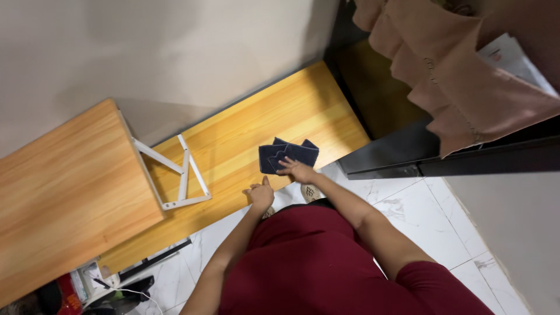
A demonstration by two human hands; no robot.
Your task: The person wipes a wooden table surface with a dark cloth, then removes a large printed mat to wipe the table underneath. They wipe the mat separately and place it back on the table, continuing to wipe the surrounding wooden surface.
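Down below us, we see our right hand (297, 170) lying flat on the dark blue folded cloth pieces (287, 155), fingers (286, 163) spread a little and pressing on their near edge, gripping nothing. The cloths sit on the wooden tabletop (245, 140), close to its front edge. Our left hand (261, 195) rests at that edge just beside them, fingers loosely curled; whether it grips the edge we cannot tell.

You see a raised wooden shelf (64, 192) on a white metal bracket (178, 175), with brown curtains (455, 76) hanging at upper right. White marble-pattern floor tiles (420, 216) lie below, and cables and clutter (87, 289) sit at lower left.
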